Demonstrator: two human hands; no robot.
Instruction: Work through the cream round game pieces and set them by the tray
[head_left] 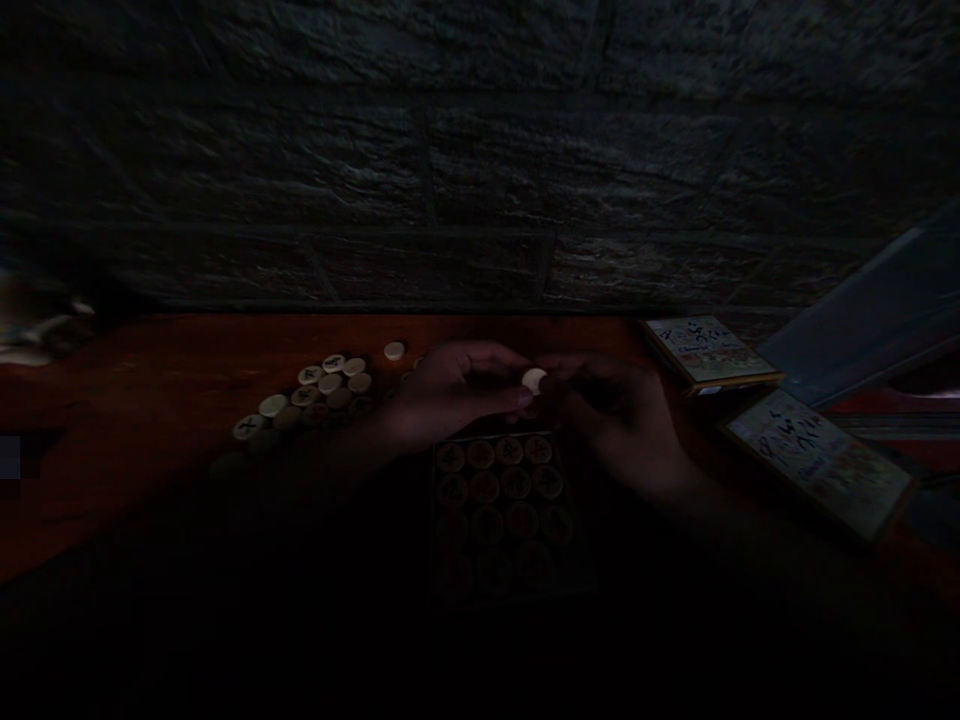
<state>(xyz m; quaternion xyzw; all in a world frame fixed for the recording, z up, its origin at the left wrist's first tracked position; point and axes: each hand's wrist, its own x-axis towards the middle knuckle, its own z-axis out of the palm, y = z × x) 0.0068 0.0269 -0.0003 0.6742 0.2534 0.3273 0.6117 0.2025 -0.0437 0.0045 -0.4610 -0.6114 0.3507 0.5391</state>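
A pale round Chinese chess piece [535, 380] is held up between my two hands, above the far edge of a box. My left hand [457, 390] is closed, its thumb and fingers on the piece's left side. From the other side, the bent fingers of my right hand [626, 410] pinch at the piece's right edge. Below them lies a shallow box [433, 500] with chess pieces in rows, their marked faces up. The near rows are almost lost in shadow.
Loose chess pieces [330, 383] lie clustered on the wooden table [187, 370] to the left, and one single piece [394, 351] sits apart. Two printed boxes [709, 350] rest at the right. A brick wall [480, 180] rises behind the table.
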